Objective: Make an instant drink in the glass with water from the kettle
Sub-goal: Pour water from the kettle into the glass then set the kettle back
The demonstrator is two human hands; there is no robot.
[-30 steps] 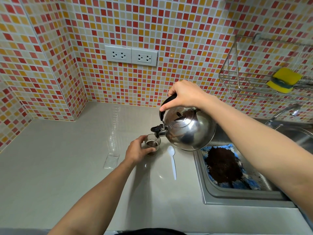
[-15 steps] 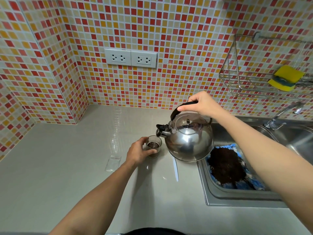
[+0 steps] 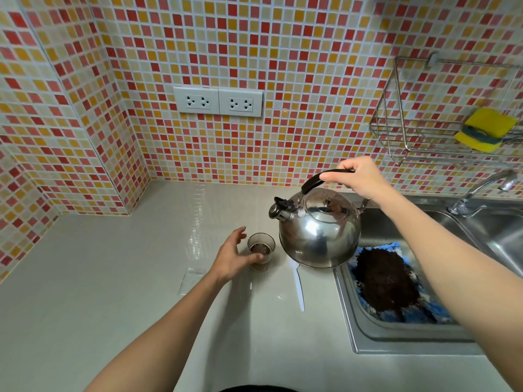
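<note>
A small clear glass (image 3: 261,250) with dark liquid and grains in it stands on the beige counter (image 3: 113,278). My left hand (image 3: 230,257) is just left of the glass, fingers spread, the thumb still near its side. My right hand (image 3: 359,178) grips the black handle of a shiny steel kettle (image 3: 318,232), held upright above the counter, right of the glass, spout pointing left. A white plastic spoon (image 3: 299,290) lies on the counter, its bowl hidden under the kettle.
An empty clear sachet (image 3: 191,281) lies left of my left arm. A steel sink (image 3: 396,335) to the right holds a blue cloth with dark grounds (image 3: 385,281). A tap (image 3: 478,193) and a wire rack (image 3: 410,142) with a yellow sponge (image 3: 485,128) sit behind.
The kettle has tipped back from pouring to upright and moved right, away from the glass. My left hand has let go of the glass and opened.
</note>
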